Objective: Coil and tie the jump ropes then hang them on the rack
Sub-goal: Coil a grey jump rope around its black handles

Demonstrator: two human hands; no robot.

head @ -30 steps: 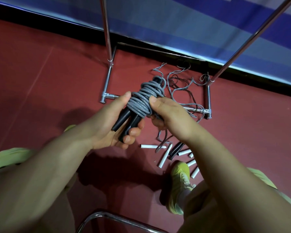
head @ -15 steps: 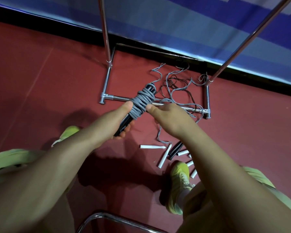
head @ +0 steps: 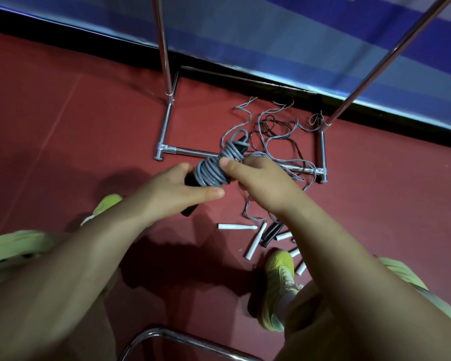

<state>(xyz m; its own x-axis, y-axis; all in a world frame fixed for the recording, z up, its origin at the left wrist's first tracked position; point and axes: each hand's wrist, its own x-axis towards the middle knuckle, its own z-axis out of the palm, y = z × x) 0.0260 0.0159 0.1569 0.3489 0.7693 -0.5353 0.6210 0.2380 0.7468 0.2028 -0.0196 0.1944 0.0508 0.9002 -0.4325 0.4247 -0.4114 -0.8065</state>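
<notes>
Looking down, I log near to far:
chrome tube [head: 193, 340]: curved, at the bottom edge, nearest me.
shoes: yellow-green; right shoe [head: 277, 280] on the red floor [head: 63, 121], left shoe [head: 107, 204] partly hidden behind the left forearm.
loose handles [head: 255, 239]: white and black ones scattered on the floor just beyond the right shoe, a few touching each other.
left hand [head: 175, 188]: grip closed round the black handles of the coiled jump rope [head: 214, 170], thumb stretched out toward the right.
right hand [head: 258, 181]: grip closed on the same bundle from the other side, thumb pressed on the grey wraps.
coiled jump rope: grey cord wound tight round two black handles, held in the air between both hands, tilted, one cord loop sticking out at the far end.
loose ropes [head: 276, 136]: grey and dark cords tangled on the floor inside the rack's base.
rack [head: 164, 48]: chrome base frame on the floor, two poles rising out of view.
wall [head: 271, 29]: blue and grey bands, farthest.
</notes>
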